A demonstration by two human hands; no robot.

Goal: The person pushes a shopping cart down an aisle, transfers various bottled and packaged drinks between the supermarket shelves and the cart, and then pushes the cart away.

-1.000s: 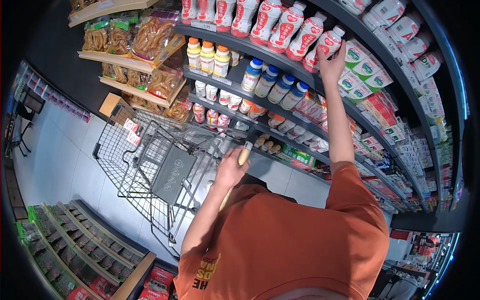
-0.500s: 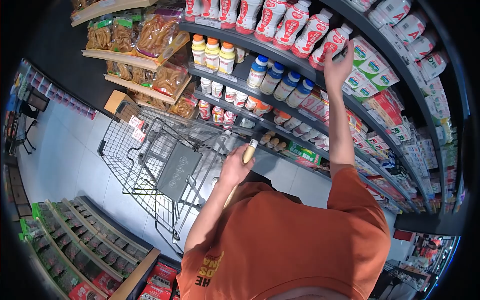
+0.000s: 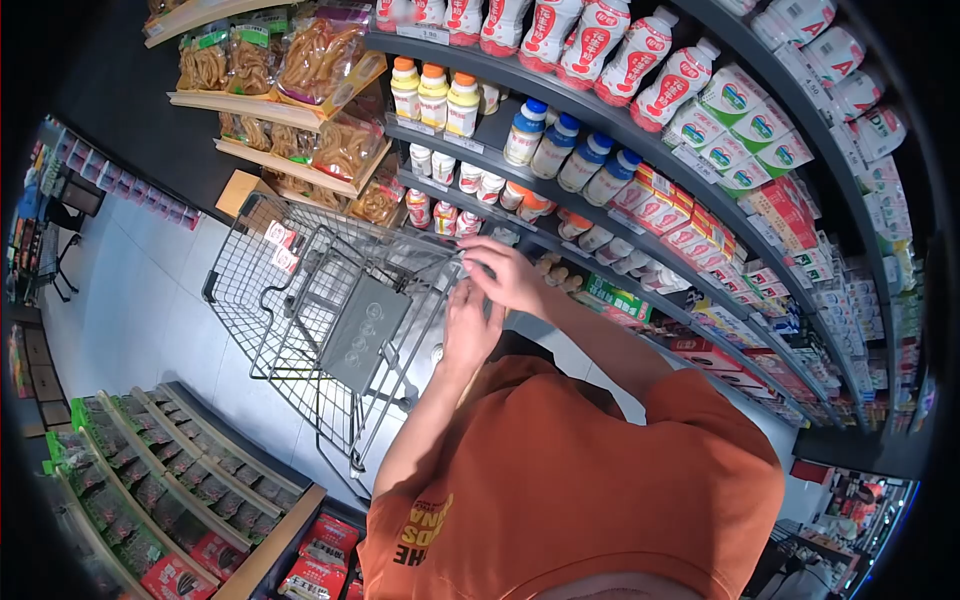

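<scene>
My left hand (image 3: pixel 470 328) is closed round a beige stick, mostly hidden by the fingers and the forearm. My right hand (image 3: pixel 510 276) is just above it, fingers bent and pressed together over the stick's upper end; what they grip is hidden. Both hands are beside the rear end of a wire shopping cart (image 3: pixel 295 262), which has a grey panel (image 3: pixel 364 335). Red-and-white bottles (image 3: pixel 676 86) stand on an upper shelf, away from both hands.
Shelves on the right hold blue-capped bottles (image 3: pixel 560 147), orange-capped bottles (image 3: pixel 433 97) and green-and-white cartons (image 3: pixel 734 120). Bagged food (image 3: pixel 320 60) sits on wooden shelves at the upper left. A low rack (image 3: pixel 165 470) stands at the lower left, beside red packets (image 3: pixel 325 550).
My right hand has left the red-and-white bottle on the upper shelf and come down to my left hand. The bottle remains on the shelf. The view has shifted slightly.
</scene>
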